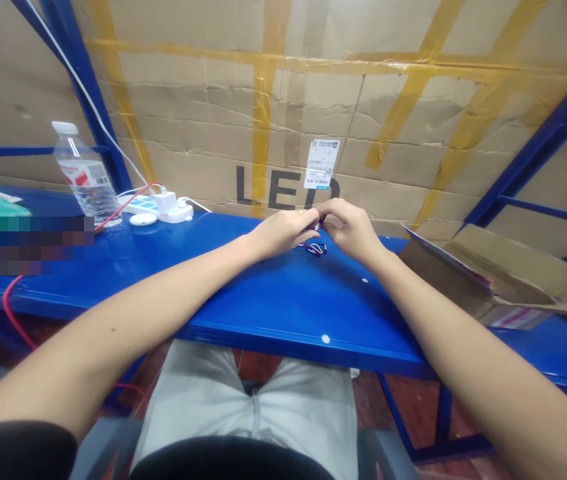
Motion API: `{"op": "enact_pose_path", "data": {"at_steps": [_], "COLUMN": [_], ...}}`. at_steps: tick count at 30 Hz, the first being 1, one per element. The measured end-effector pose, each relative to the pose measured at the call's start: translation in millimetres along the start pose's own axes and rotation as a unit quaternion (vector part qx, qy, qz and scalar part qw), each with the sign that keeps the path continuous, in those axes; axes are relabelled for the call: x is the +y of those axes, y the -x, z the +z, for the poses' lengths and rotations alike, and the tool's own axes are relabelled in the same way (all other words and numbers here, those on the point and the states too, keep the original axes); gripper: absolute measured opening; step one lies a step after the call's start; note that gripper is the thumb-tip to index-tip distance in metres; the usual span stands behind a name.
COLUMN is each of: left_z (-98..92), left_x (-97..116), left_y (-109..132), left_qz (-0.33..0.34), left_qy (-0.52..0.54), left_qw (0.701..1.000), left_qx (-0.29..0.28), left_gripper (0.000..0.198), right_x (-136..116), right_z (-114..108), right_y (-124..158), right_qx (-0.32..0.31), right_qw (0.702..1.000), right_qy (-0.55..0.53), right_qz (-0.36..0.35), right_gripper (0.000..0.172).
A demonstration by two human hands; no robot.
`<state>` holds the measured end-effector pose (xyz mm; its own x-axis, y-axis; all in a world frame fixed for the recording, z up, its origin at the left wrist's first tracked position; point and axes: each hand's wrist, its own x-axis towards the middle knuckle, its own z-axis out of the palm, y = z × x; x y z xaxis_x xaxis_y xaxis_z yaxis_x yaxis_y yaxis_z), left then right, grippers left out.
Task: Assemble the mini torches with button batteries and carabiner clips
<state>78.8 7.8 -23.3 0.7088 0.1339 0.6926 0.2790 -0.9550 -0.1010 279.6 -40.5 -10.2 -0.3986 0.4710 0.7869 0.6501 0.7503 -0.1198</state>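
Observation:
Above the far part of the blue table, my left hand [283, 233] and my right hand [352, 230] meet at the fingertips. Both are closed in a pinch around one small, shiny, dark purplish piece [318, 226]. Most of that piece is hidden by the fingers, so its exact kind does not show. Just below the hands, a few small carabiner-like clips [316, 249], dark, purple and silvery, lie together on the tabletop.
The blue metal table [283, 307] backs onto a large taped cardboard box [188, 127]. At left stand a water bottle [86, 173] and a white power strip [176, 212] with cables. An open cardboard carton [448, 280] sits at right.

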Motion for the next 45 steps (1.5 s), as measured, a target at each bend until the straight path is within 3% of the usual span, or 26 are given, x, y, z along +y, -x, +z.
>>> {"op": "enact_pose_path", "data": {"at_steps": [13, 22, 40, 45], "left_z": [2.4, 2.8, 2.1, 2.5], "left_x": [-0.5, -2.9, -3.9, 1.4], "left_y": [-1.8, -1.0, -1.6, -3.2], "left_qz": [0.042, 0.04, 0.037, -0.011], "left_qy": [-0.032, -0.028, -0.029, 0.018], "left_qw": [0.998, 0.998, 0.998, 0.998], "left_qx": [0.046, 0.048, 0.038, 0.059], "left_gripper": [0.012, 0.016, 0.016, 0.012], "right_x": [3.7, 13.3, 10.3, 8.5], "right_z": [2.5, 9.2, 8.1, 9.1], "right_y": [1.1, 3.7, 3.4, 3.6], "right_qx": [0.02, 0.028, 0.016, 0.015], "right_qw": [0.999, 0.99, 0.994, 0.994], "right_qy": [-0.013, -0.088, -0.056, -0.057], "right_qz": [0.046, 0.105, 0.092, 0.092], "right_gripper": [0.015, 0.005, 0.006, 0.007]}}
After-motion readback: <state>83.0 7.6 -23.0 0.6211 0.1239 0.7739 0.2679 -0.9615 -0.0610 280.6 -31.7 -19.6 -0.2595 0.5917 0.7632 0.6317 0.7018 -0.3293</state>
